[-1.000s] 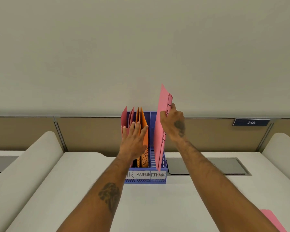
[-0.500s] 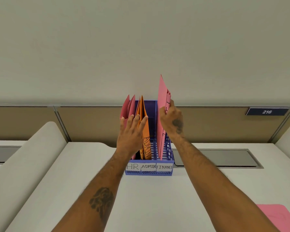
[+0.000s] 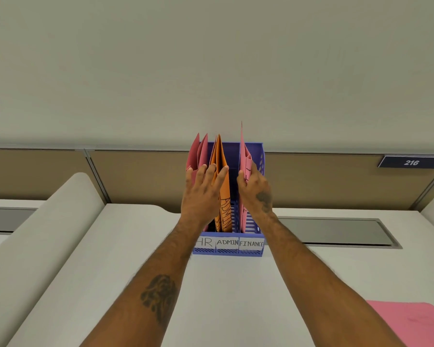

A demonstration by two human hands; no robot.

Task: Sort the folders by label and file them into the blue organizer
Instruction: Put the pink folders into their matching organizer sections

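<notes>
— What does the filing box look like?

— The blue organizer (image 3: 260,156) stands on the white table (image 3: 223,296), in the centre of the frame. It has three slots, and paper labels on the front read HR, ADMIN and FINANCE from left to right. The HR folders (image 3: 198,154), pink, lean in the left slot. The orange folders (image 3: 219,156) stand in the middle slot, one with ADMIN written down its side.

— And the hands?

— The right hand (image 3: 254,189) grips a pink folder (image 3: 243,156) that stands upright in the FINANCE slot, its top corner above the organizer's back wall. The thumb is on the folder's left face and the fingers (image 3: 254,169) are curled round its near edge. The left hand (image 3: 202,194) holds nothing: its fingers (image 3: 222,174) are straight and spread, resting against the near edges of the HR folders and the orange folders.

— Anything else?

— A spare folder (image 3: 416,321), also pink, lies flat at the lower right. A dark sign (image 3: 411,162) reading 216 sits at the right edge.
</notes>
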